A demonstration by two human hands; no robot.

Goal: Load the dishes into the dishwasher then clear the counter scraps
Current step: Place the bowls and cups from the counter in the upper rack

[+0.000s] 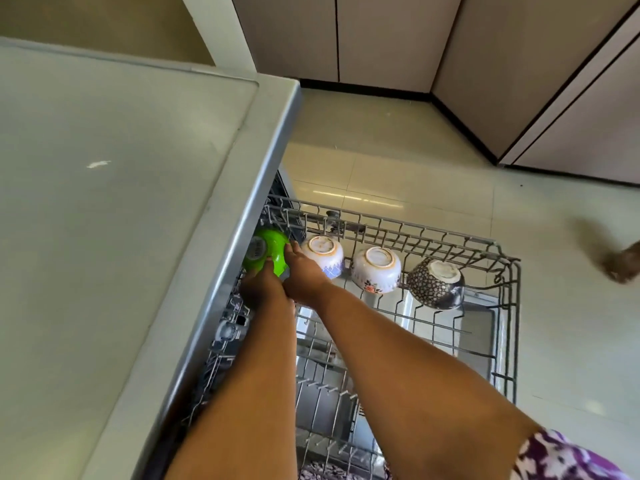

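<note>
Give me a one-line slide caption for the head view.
Both hands, left and right, seat a green bowl upside down in the dishwasher rack beside three inverted bowls.

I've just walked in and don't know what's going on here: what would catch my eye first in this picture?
The bright green bowl stands out first, upside down at the far left of the pulled-out dishwasher rack, half under the counter, with the left hand and right hand both on it. To its right, three patterned bowls sit upside down in a row: a white and blue bowl, a floral bowl and a dark speckled bowl.
</note>
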